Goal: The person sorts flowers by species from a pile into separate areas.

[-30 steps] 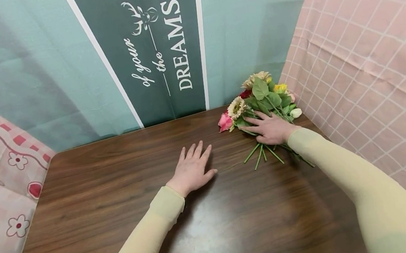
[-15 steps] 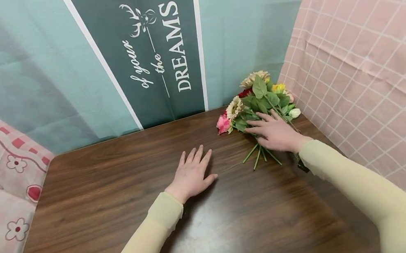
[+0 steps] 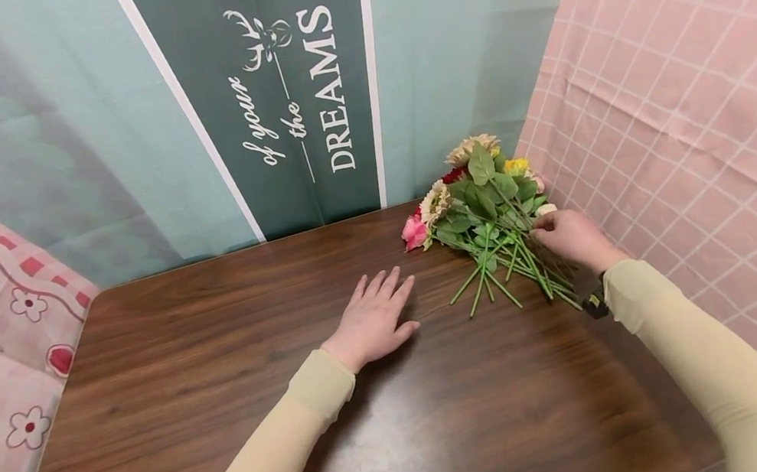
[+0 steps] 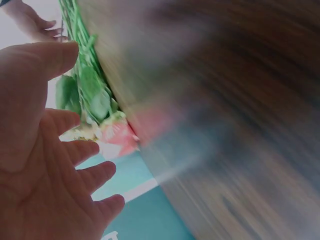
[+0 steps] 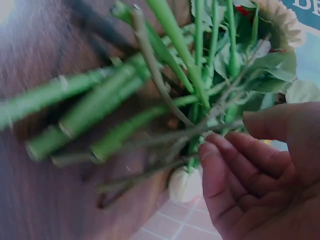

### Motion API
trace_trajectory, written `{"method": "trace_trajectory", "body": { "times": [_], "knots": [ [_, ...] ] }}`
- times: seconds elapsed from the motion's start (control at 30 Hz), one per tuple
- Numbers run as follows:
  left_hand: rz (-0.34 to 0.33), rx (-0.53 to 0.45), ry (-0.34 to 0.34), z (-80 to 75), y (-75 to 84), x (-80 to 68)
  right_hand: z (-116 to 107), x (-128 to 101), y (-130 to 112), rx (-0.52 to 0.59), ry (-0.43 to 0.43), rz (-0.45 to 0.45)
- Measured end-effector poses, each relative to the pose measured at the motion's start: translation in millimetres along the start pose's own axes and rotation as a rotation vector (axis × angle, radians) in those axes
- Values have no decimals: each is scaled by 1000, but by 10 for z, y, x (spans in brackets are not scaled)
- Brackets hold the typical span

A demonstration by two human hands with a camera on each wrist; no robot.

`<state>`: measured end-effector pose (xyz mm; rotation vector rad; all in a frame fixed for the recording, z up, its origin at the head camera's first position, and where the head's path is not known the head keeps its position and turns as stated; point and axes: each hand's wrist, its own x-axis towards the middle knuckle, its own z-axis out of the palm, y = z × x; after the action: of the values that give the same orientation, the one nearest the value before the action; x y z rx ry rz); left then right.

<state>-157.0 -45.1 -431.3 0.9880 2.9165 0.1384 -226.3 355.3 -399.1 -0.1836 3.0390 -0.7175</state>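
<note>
The flowers [image 3: 487, 217], probably light and best gripped by their springy green stems [image 5: 95, 107], are heaped at the far right of the surface [image 3: 225, 360], a thin brown stem [image 5: 175, 135] being pinched by the right hand [image 3: 574, 237], while the left hand [image 3: 372, 321] is held empty, fingers spread.

Cloth [image 3: 274, 101]: “of your”, “the”, “DREAMS”

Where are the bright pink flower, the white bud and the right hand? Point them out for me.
Bright pink flower [image 3: 414, 232]: head view, on its petals.
White bud [image 5: 185, 186]: right wrist view, on its petals.
Right hand [image 3: 574, 240]: head view, on the middle of the hand.
</note>
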Motion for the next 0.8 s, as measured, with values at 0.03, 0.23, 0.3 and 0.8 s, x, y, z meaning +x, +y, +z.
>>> {"method": "trace_trajectory", "body": {
  "times": [0.03, 0.23, 0.3, 0.8],
  "knots": [
    [13, -3, 4, -6, 32, 24, 18, 4, 9, 3, -17, 5],
    [48, -29, 3, -10, 158, 89, 64, 12, -12, 7, -21, 26],
    [47, -43, -1, -7, 161, 85, 60, -11, -32, 30, -12, 36],
    [-56, -303, 174, -113, -106, -17, 83, -139, -817, 349, 94, -23]
  ]
}}
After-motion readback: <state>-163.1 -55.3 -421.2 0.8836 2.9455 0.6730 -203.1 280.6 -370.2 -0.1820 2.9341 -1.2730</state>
